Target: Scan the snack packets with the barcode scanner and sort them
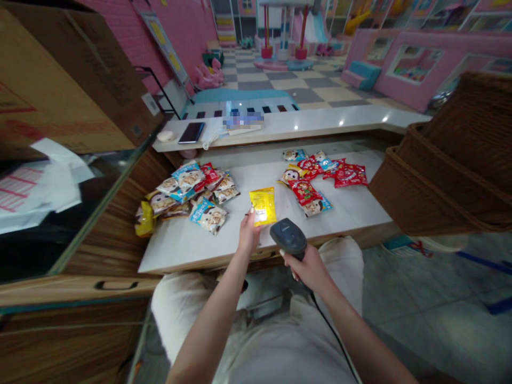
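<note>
My left hand point(248, 234) pinches the lower edge of a yellow snack packet point(263, 205) and holds it just above the white counter point(352, 213). My right hand point(306, 269) grips a dark handheld barcode scanner point(288, 236), whose head sits just right of and below the packet. A black cable runs from the scanner down past my lap. A pile of blue, red and yellow snack packets point(188, 194) lies to the left. Another pile, mostly red packets point(320, 176), lies to the right.
Stacked brown wicker baskets point(452, 165) stand at the counter's right end. A raised white ledge point(320, 124) behind holds a black phone point(191, 132) and a small white object. A large cardboard box point(60, 80) and papers sit on a glass case at left.
</note>
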Action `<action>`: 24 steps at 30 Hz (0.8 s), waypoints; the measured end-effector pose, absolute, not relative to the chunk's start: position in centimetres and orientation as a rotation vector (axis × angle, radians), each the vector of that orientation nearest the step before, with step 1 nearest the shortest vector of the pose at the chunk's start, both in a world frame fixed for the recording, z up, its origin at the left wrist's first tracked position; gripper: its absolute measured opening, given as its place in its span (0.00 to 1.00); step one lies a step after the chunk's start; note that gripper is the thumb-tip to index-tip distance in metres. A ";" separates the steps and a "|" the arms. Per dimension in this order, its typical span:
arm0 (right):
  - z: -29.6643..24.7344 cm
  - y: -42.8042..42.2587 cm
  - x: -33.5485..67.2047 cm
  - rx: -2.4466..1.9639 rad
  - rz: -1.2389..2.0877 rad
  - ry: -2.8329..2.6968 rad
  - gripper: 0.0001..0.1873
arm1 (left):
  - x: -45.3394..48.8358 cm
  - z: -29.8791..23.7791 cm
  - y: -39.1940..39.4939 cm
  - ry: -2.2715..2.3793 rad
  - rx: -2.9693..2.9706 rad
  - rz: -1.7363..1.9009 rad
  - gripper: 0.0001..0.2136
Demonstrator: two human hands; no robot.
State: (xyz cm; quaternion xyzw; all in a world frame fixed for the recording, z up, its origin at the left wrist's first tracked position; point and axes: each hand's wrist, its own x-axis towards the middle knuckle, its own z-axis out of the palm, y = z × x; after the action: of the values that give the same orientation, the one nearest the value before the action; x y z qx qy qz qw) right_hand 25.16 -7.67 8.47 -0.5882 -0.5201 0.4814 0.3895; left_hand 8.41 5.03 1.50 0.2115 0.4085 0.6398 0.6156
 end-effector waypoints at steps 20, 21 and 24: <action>7.9 -8.0 25.7 -1.459 1.240 -1.310 0.17 | -4.2 5.3 2.7 1.735 1.579 1.767 0.22; 7.9 -8.0 25.6 -1.459 1.246 -1.310 0.17 | -5.8 4.8 2.3 1.812 1.703 1.709 0.22; 8.0 -8.0 25.5 -1.465 1.250 -1.302 0.17 | -9.7 3.2 1.4 2.031 1.882 1.513 0.22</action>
State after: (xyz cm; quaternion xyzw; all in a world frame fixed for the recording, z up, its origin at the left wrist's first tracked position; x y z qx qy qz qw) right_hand 25.49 -8.05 7.99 -0.5783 -0.5139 0.4935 0.3974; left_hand -9.67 1.35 3.16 0.5965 0.6437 0.4794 -0.0067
